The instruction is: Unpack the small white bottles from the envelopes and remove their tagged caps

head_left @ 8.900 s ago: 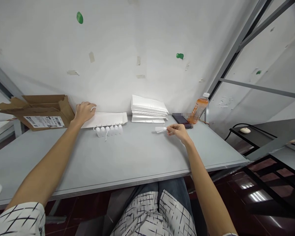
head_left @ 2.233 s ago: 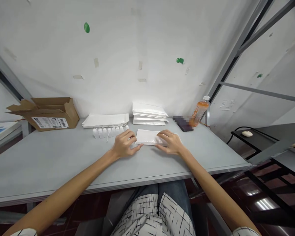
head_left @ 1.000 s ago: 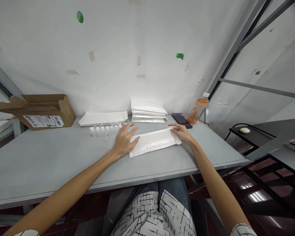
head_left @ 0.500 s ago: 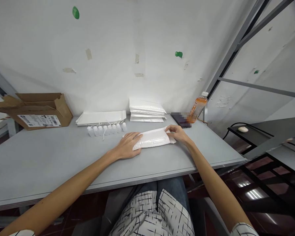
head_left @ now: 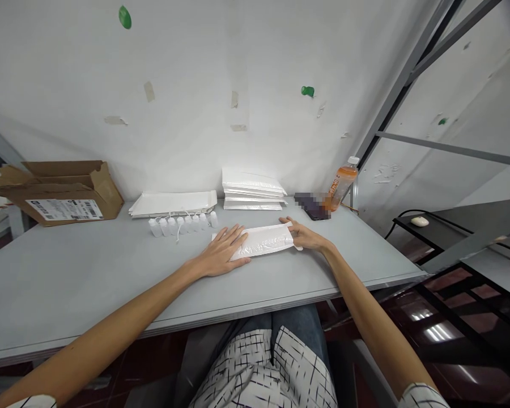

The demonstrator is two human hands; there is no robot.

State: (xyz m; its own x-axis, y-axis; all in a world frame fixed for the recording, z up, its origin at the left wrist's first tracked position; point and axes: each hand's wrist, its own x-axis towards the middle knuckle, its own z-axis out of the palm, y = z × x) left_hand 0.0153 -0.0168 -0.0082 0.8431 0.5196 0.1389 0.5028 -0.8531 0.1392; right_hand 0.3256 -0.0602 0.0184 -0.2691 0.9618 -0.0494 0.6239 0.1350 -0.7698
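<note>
A white bubble mailer [head_left: 267, 240] lies flat on the grey table in front of me, its long side running left to right. My left hand [head_left: 223, 252] rests palm down over its left end, fingers spread. At the other end, my right hand [head_left: 305, 235] is curled around the mailer's edge and flap, with some fingertips hidden behind it. Left of the mailer stands a row of several small translucent white bottles [head_left: 182, 225] with thin white strings.
Behind are a stack of padded mailers [head_left: 253, 190] and a flatter white pile [head_left: 174, 203]. An open cardboard box [head_left: 76, 195] stands at the left. On the right are a dark, partly blurred phone-like object [head_left: 314, 208] and an orange drink bottle [head_left: 342, 184].
My left hand's fingers have spread and flattened on the mailer. My right hand has shifted from pinching the upper right corner to curling around the right end.
</note>
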